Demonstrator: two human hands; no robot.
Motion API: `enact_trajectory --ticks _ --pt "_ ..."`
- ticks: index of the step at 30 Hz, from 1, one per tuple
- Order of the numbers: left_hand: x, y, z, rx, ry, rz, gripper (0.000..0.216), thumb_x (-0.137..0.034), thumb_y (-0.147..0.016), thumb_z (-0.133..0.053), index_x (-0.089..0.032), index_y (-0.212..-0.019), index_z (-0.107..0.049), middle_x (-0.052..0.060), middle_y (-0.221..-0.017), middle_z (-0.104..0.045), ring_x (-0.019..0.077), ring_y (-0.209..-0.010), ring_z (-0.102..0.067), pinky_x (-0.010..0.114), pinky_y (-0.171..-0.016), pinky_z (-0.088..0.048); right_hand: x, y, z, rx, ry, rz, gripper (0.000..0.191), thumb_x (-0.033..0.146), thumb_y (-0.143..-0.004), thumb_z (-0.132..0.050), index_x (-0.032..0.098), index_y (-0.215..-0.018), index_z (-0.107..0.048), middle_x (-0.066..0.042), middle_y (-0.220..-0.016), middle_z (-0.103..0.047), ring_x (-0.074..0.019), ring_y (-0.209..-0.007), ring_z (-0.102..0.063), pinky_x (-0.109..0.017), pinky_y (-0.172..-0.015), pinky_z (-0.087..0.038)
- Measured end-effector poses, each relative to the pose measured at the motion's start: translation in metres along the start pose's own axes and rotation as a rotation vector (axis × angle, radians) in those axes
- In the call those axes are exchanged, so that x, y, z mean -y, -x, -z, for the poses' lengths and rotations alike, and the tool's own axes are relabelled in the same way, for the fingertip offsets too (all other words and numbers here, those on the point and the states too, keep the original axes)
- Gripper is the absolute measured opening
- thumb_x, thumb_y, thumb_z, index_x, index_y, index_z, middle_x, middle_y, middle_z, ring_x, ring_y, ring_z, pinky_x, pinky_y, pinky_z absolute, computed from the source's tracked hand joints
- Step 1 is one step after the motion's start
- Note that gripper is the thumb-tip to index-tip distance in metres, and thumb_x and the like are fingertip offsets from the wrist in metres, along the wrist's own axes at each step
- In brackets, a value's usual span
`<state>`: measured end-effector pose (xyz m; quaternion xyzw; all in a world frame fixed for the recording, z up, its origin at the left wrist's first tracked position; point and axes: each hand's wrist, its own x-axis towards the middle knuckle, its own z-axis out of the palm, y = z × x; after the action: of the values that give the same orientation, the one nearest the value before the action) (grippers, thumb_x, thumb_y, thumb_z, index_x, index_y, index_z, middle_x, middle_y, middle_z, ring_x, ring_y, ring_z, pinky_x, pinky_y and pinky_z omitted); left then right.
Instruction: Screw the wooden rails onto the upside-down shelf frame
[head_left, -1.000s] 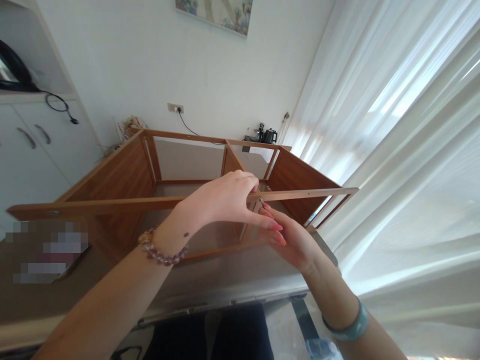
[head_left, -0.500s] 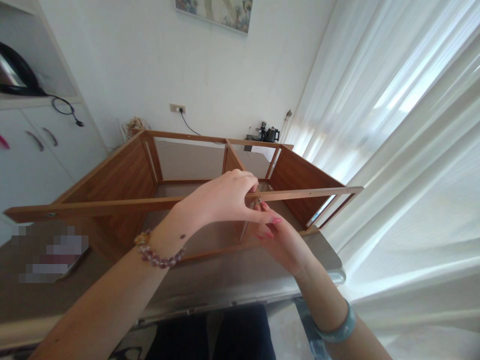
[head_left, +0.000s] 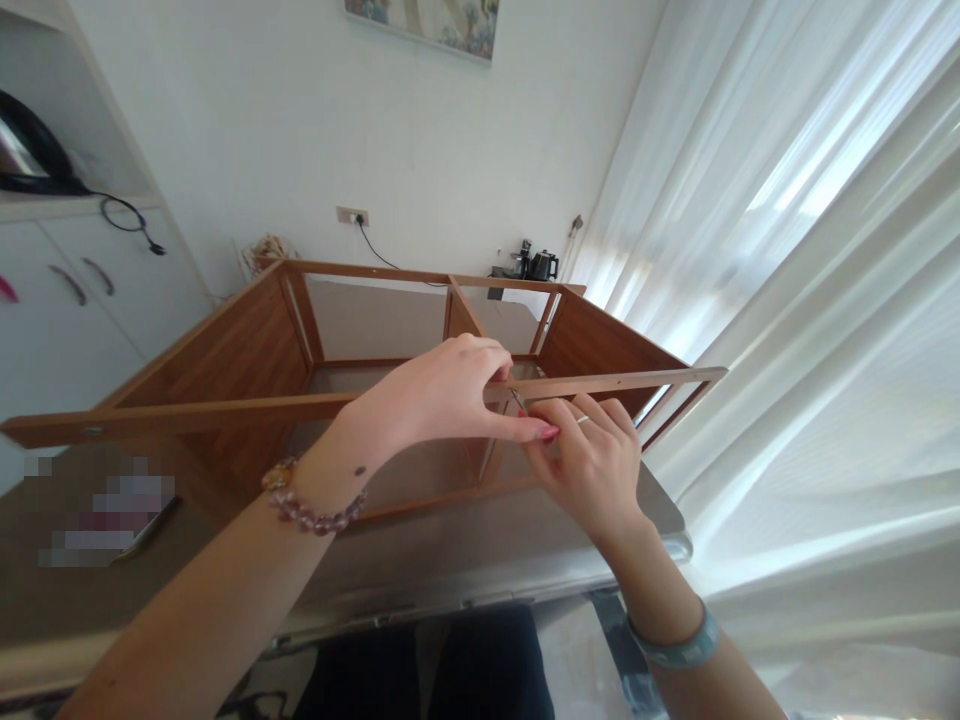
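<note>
The left hand (head_left: 442,395) is clasping the front rail (head_left: 225,408) of the wooden cabinet frame (head_left: 247,350), fingers curling over it and thumb stretching beneath. Just beside that thumb, the right hand (head_left: 592,460), knuckles up, is pinching a thin metal pin (head_left: 517,401) angled up at the rail.

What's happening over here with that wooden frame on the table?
A person is working bare-handed on a wooden cabinet frame that lies on a grey table. The left hand grips the front rail from above, fingers curled over it. The right hand, just below the rail, seems to pinch a small metal part right under it. The part is too small to identify.
</note>
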<state>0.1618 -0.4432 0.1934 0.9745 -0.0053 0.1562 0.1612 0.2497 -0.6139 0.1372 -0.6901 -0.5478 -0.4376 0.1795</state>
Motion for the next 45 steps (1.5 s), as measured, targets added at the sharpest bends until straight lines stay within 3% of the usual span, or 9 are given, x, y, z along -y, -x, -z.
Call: enact_trajectory --ticks 9,14,16,21,24,29,34,39,45 --pt "-0.002 0.002 0.001 -0.008 -0.009 0.0 0.065 -0.075 -0.067 -0.055 -0.017 -0.096 -0.062 0.008 -0.095 -0.066 0.0216 -0.091 -0.059 0.032 -0.082 -0.044 0.003 -0.005 0.007 0.055 -0.036 -0.031 0.022 0.02 -0.09 -0.049 0.021 -0.069 -0.055 0.002 -0.052 -0.049 -0.016 -0.061 -0.044 -0.031 -0.064 -0.027" --pt "-0.002 0.003 0.001 -0.002 -0.03 0.001 0.069 -0.078 -0.069 -0.051 -0.019 -0.104 -0.06 0.007 -0.102 -0.065 0.022 -0.094 -0.06 0.033 -0.084 -0.043 0.013 -0.008 0.011 0.154 -0.145 -0.31 0.029 0.022 -0.086 -0.047 0.021 -0.057 -0.047 0.001 -0.047 -0.045 -0.013 -0.049 -0.037 -0.03 -0.057 -0.023" --pt "-0.002 0.003 0.001 0.004 -0.038 -0.008 0.071 -0.079 -0.069 -0.05 -0.018 -0.105 -0.06 0.008 -0.104 -0.064 0.0221 -0.094 -0.06 0.033 -0.084 -0.042 0.015 -0.009 0.011 0.284 -0.355 -0.502 0.038 0.031 -0.09 -0.045 0.021 -0.054 -0.046 0.0 -0.046 -0.049 -0.0129 -0.048 -0.04 -0.029 -0.055 -0.023" --pt "-0.002 0.005 0.0 0.012 -0.056 -0.02 0.075 -0.082 -0.066 -0.049 -0.018 -0.104 -0.058 0.008 -0.104 -0.064 0.0213 -0.091 -0.059 0.03 -0.076 -0.041 0.014 -0.011 0.005 0.527 -1.274 -0.807 0.055 0.055 -0.094 -0.04 0.021 -0.052 -0.052 0.003 -0.041 -0.046 -0.0101 -0.043 -0.039 -0.026 -0.051 -0.03" --pt "-0.002 0.005 0.0 0.015 -0.048 -0.028 0.072 -0.082 -0.065 -0.05 -0.019 -0.099 -0.058 0.006 -0.098 -0.064 0.0193 -0.086 -0.057 0.028 -0.071 -0.039 0.016 -0.01 -0.001 0.463 -1.503 -0.857 0.06 0.053 -0.094 -0.042 0.021 -0.044 -0.044 0.003 -0.04 -0.043 -0.0092 -0.044 -0.038 -0.026 -0.054 -0.033" --pt "-0.002 0.005 0.001 0.021 -0.046 -0.022 0.07 -0.082 -0.063 -0.052 -0.018 -0.09 -0.057 0.005 -0.091 -0.063 0.0172 -0.079 -0.055 0.027 -0.064 -0.036 0.024 -0.009 -0.01 0.329 -1.578 -0.881 0.048 0.046 -0.092 -0.048 0.022 -0.05 -0.049 0.001 -0.051 -0.049 -0.0133 -0.058 -0.049 -0.029 -0.069 -0.044" --pt "-0.001 0.004 0.001 0.022 -0.064 -0.031 0.071 -0.082 -0.067 -0.049 -0.017 -0.094 -0.057 0.005 -0.095 -0.063 0.0179 -0.082 -0.057 0.027 -0.065 -0.036 0.03 -0.006 -0.014 0.217 -1.999 -1.157 0.029 0.038 -0.086 -0.059 0.021 -0.063 -0.056 0.003 -0.066 -0.052 -0.0108 -0.073 -0.05 -0.024 -0.081 -0.043" --pt "-0.002 0.004 0.002 0.036 -0.072 -0.025 0.077 -0.086 -0.06 -0.051 -0.018 -0.097 -0.058 0.005 -0.096 -0.064 0.0188 -0.082 -0.058 0.027 -0.064 -0.036 0.03 -0.006 -0.011 0.284 -2.256 -1.338 0.015 0.031 -0.086 -0.064 0.022 -0.074 -0.06 0.005 -0.078 -0.058 -0.0078 -0.073 -0.051 -0.021 -0.074 -0.043" --pt "-0.004 0.004 -0.001 -0.006 -0.098 -0.023 0.069 -0.082 -0.063 -0.051 -0.018 -0.088 -0.058 0.004 -0.087 -0.063 0.0166 -0.077 -0.057 0.028 -0.064 -0.036 0.03 -0.011 -0.01 0.284 -2.254 -1.272 0.018 0.031 -0.087 -0.059 0.022 -0.072 -0.059 0.004 -0.085 -0.059 -0.0087 -0.084 -0.055 -0.022 -0.08 -0.045"
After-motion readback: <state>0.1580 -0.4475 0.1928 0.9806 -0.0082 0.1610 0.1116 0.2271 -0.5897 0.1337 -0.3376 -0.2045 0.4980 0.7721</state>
